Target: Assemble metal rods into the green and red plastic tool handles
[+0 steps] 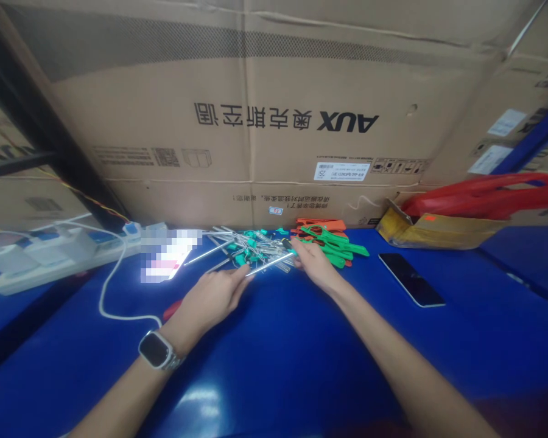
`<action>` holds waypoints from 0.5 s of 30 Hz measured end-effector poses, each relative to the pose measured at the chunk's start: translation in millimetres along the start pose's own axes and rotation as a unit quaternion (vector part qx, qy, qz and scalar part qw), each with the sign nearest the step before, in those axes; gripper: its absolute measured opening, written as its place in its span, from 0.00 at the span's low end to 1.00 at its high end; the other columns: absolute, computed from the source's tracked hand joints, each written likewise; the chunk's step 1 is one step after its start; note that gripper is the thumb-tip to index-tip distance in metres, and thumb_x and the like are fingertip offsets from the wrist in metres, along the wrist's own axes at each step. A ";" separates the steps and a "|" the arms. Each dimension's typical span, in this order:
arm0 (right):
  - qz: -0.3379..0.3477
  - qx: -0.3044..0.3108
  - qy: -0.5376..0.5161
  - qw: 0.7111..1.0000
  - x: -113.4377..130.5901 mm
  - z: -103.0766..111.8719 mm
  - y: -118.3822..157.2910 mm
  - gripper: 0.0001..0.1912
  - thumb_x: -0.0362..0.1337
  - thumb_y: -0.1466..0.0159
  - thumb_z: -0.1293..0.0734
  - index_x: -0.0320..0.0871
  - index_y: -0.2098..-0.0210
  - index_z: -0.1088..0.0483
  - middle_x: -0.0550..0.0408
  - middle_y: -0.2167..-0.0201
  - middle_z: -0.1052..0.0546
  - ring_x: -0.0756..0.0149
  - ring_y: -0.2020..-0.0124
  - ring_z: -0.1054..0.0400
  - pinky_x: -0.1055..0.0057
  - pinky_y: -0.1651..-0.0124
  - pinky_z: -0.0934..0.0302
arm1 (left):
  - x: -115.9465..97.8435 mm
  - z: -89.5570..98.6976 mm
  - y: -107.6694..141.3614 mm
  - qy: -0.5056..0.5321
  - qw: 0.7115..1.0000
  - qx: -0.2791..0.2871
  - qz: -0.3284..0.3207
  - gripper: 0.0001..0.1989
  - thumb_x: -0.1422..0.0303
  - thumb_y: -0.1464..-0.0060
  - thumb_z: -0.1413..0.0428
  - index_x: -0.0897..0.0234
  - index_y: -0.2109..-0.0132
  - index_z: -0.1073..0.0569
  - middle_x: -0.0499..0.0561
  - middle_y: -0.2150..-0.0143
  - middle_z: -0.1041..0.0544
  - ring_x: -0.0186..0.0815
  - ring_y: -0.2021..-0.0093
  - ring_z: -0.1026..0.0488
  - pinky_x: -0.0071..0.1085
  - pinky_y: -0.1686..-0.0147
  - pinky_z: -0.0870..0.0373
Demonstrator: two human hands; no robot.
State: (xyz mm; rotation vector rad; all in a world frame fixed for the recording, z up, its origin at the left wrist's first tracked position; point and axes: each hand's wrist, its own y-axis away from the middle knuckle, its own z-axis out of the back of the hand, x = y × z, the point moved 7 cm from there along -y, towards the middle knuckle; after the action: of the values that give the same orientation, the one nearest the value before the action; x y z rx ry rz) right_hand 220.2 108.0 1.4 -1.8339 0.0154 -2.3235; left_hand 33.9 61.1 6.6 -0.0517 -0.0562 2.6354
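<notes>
A thin silver metal rod (270, 264) slants between my two hands, above the blue table. My left hand (217, 296), wearing a watch (156, 350) at the wrist, is closed on the rod's lower left end. At the upper right end, my right hand (314, 263) pinches the rod, with a bit of green showing at the fingertips. A small black and yellow piece (286, 243) shows right by those fingers; whether they hold it I cannot tell. Behind the hands lies a pile of metal rods (217, 248) and small green plastic parts (251, 239). Green plastic clamp-like pieces (335, 246) lie beyond my right hand.
Orange pieces (322, 226) lie behind the green ones. A dark phone (411, 280) rests at right, near a yellow-taped carton (456, 234) with red items (484, 193). Left are a lit phone (168, 258), a power strip (86, 258) and a white cable (103, 295). Cardboard (274, 79) stands behind.
</notes>
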 end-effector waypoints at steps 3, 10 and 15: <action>-0.065 0.014 -0.034 0.997 -10.2 -2.6 -2.4 0.28 0.53 0.37 0.41 0.48 0.87 0.51 0.63 0.91 0.48 0.74 0.86 0.56 0.72 0.80 0.60 | -2.3 0.2 -0.9 -0.012 1.000 0.004 0.002 0.17 0.61 0.30 0.63 0.61 0.55 0.32 0.55 0.66 0.20 0.47 0.63 0.21 0.35 0.66 0.32; -0.052 -0.061 0.129 0.988 -5.7 19.2 -7.1 0.31 0.54 0.36 0.39 0.47 0.89 0.52 0.62 0.91 0.48 0.73 0.86 0.56 0.70 0.79 0.60 | -2.2 -4.5 -0.7 -0.021 1.000 0.014 0.000 0.18 0.60 0.29 0.64 0.61 0.55 0.32 0.55 0.65 0.20 0.48 0.64 0.21 0.36 0.67 0.32; 0.061 -0.062 0.167 0.982 10.8 14.0 -2.8 0.29 0.49 0.33 0.43 0.46 0.87 0.54 0.61 0.88 0.50 0.72 0.83 0.56 0.68 0.75 0.63 | -0.8 -5.4 -0.2 -0.019 1.000 0.009 -0.012 0.17 0.60 0.29 0.64 0.61 0.55 0.33 0.54 0.66 0.21 0.47 0.63 0.21 0.36 0.66 0.33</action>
State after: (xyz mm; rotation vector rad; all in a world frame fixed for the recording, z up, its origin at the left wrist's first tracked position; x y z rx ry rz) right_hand 230.9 110.6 15.5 -1.4224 0.3135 -2.5610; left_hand 34.9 61.0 1.2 0.0057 -0.0471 2.6121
